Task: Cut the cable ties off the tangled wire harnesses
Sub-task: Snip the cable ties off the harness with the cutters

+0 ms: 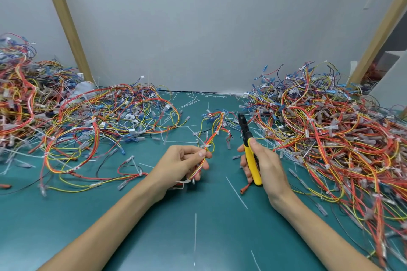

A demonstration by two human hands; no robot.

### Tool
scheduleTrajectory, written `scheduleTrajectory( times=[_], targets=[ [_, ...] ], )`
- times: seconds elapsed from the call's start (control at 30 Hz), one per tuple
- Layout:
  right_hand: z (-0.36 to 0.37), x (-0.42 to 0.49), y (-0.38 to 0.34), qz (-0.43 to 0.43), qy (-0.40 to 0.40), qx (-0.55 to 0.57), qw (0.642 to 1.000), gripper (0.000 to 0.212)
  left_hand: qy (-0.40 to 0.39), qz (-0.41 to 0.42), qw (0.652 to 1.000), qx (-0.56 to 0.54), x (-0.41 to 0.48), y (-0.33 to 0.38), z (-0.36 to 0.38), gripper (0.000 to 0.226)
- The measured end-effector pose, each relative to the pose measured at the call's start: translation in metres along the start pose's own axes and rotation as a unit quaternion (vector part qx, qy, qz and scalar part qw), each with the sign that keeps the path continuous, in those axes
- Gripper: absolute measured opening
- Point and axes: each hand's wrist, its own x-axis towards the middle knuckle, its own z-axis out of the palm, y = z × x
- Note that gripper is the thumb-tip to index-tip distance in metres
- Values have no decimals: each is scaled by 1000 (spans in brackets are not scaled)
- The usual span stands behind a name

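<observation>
Over green mat (pixel 198 215) — left hand (pixel 182 164) pinches harness (pixel 210 138), right hand (pixel 267 167) grips cutters (pixel 250 149).

On the counter (pixel 167 215) one harness heap (pixel 66 116) lies at nine o'clock and a larger heap (pixel 330 138) at three, a single harness (pixel 217 132) between them, the wall (pixel 198 28) behind at twelve.

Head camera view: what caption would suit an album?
Left hand pinches a tied wire harness while the right hand holds yellow-handled cutters, amid wire heaps on a green table.
</observation>
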Motion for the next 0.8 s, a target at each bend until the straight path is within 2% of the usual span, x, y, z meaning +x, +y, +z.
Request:
scheduleTrajectory(
  times=[0.13,0.2,0.3,0.43,0.53,0.67,0.73,0.8],
  targets=[
    [1,-2,2,-16,9,-41,999,41,10,-4,1000,0,0,1,0,20],
    [1,-3,4,-60,32,-135,989,34,23,-5,1000,-5,0,0,-1,18],
    [2,-6,6,-128,59,-268,953,34,37,-10,999,-26,1,-1,-2,17],
    [0,-8,3,-157,74,-382,908,42,42,-21,998,-40,3,-1,-3,17],
    [-9,-5,-2,-211,48,-480,850,52,39,-23,998,-39,4,-1,-5,17],
    [-21,0,-9,-313,60,-559,765,48,87,5,996,16,3,-5,1,17],
    [-23,1,-11,-327,62,-575,748,47,117,22,991,55,2,-7,4,18],
    [-23,0,-12,-319,56,-579,748,49,128,26,989,69,2,-8,4,18]
  ],
)
